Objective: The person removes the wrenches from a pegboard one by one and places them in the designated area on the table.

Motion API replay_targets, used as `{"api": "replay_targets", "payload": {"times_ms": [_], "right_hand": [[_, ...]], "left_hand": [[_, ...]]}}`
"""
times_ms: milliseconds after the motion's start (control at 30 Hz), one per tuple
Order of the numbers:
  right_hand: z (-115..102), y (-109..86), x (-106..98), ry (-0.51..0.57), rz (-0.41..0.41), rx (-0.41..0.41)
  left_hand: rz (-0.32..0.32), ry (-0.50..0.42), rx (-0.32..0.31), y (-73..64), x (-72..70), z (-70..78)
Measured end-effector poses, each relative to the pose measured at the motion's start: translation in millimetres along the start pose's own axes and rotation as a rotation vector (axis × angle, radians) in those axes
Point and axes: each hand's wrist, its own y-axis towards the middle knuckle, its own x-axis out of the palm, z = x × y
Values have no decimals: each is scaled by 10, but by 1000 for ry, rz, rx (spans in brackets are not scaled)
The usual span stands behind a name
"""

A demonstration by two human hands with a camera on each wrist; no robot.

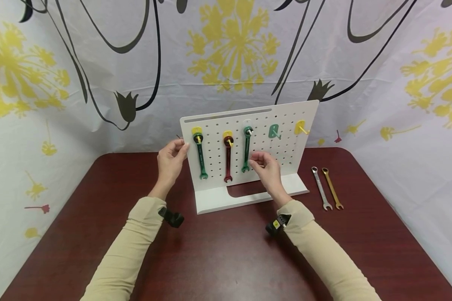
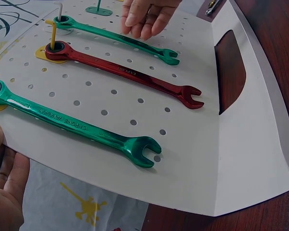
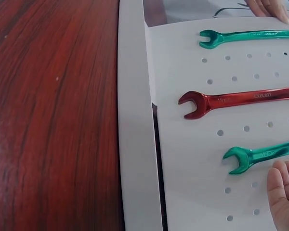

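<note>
On the worktop (image 1: 236,259), at four o'clock from the board (image 1: 237,156), lie the gold wrench (image 1: 332,188) and silver wrench (image 1: 321,188). Your right hand (image 1: 266,171), fingers loose and gripping nothing, is beside the right green wrench (image 1: 246,148); your left hand (image 1: 170,161) pinches the board at nine o'clock. The red wrench (image 1: 228,161) and left green wrench (image 1: 200,156) hang there too.

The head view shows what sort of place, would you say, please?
Probably a staged tabletop workspace: a patterned backdrop hangs behind a table bearing a pegboard hung with wrenches.

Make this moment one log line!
left hand: holds pegboard edge; right hand: near green wrench; hanging wrenches: three; tabletop wrenches: two
</note>
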Motion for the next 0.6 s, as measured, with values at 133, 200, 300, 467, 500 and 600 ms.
{"api": "replay_targets", "payload": {"times_ms": [133, 200, 300, 467, 500, 600], "right_hand": [[-5, 5, 31, 5, 6, 6], [-6, 7, 41, 4, 10, 11], [-5, 10, 49, 3, 17, 18], [-7, 18, 58, -6, 19, 22], [-9, 19, 60, -8, 18, 22], [-9, 24, 65, -9, 19, 29]], "left_hand": [[0, -2, -5, 3, 2, -5], [2, 0, -4, 3, 3, -7], [4, 0, 1, 3, 5, -8], [8, -8, 4, 2, 9, -5], [9, -9, 4, 2, 11, -5], [9, -12, 5, 3, 12, -4]]}}
